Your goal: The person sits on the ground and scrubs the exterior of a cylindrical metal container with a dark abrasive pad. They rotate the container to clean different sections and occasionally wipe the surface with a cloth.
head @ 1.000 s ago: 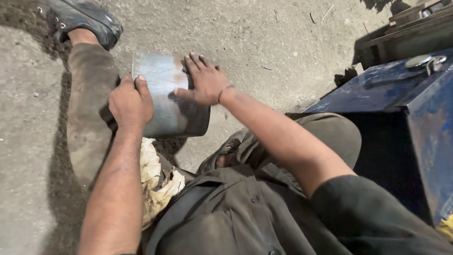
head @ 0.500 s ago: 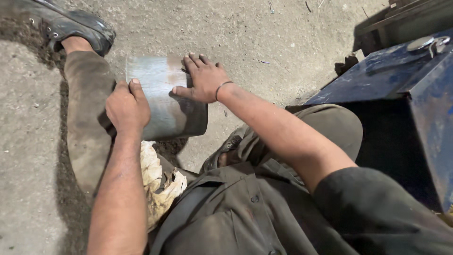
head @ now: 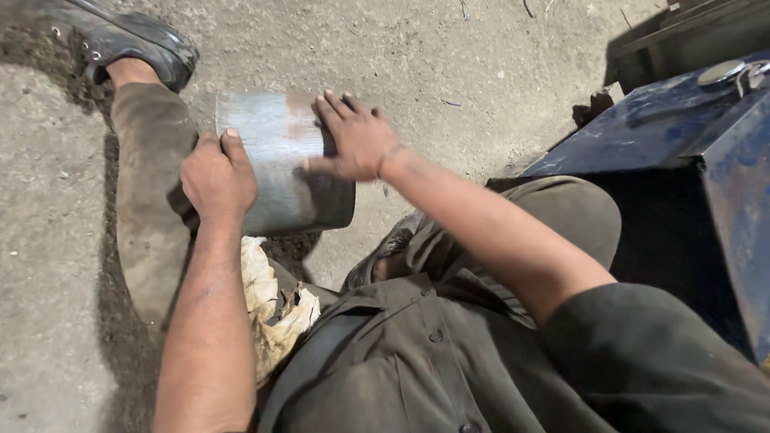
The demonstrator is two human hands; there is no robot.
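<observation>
Pale crumpled rag (head: pixel 277 309) lies nearest, beside the seated person's thigh. Beyond it, the left hand (head: pixel 216 176) clamps the near rim of a grey metal cylinder (head: pixel 277 160) lying against the outstretched leg (head: pixel 148 200); the right hand (head: pixel 353 136) rests spread-fingered on top. Likely hazard: the cylinder rolling over the concrete floor (head: pixel 449 72), since only one hand grips.

Two hands are in view, the left hand (head: pixel 215 175) and the right hand (head: pixel 355 138), and between them sits one grey metal cylinder (head: pixel 281 164). There is one black shoe (head: pixel 120 36), one crumpled pale rag (head: pixel 273 309) and one blue metal box (head: pixel 690 152), all on the one concrete floor (head: pixel 449 56).
</observation>
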